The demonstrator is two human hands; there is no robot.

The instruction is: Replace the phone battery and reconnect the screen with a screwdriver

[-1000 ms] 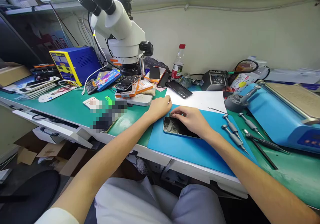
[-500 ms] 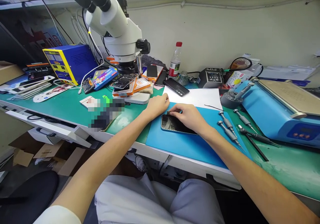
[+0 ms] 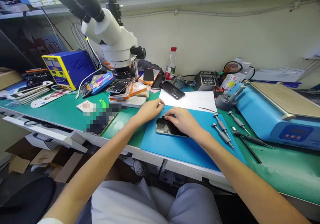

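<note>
A phone with a dark, glossy screen lies face up on the blue mat. My right hand reaches over it, thumb and fingertips pinched on a small dark piece at the phone's far left edge. What kind of piece this is, I cannot make out. Just beyond the phone's left end, my left hand rests low with its fingers curled in. Whatever those fingers may hold is hidden. The right palm and wrist cover the phone's right part.
Several grey screwdrivers and black tweezers lie to the right, before a blue heating machine. Behind the mat are white paper and a black phone back. A microscope stands at the back left, above stacked phone parts.
The camera has tilted up a little and turned slightly right. Both hands keep nearly the same place at the phone, the right still pinching the small dark piece.
</note>
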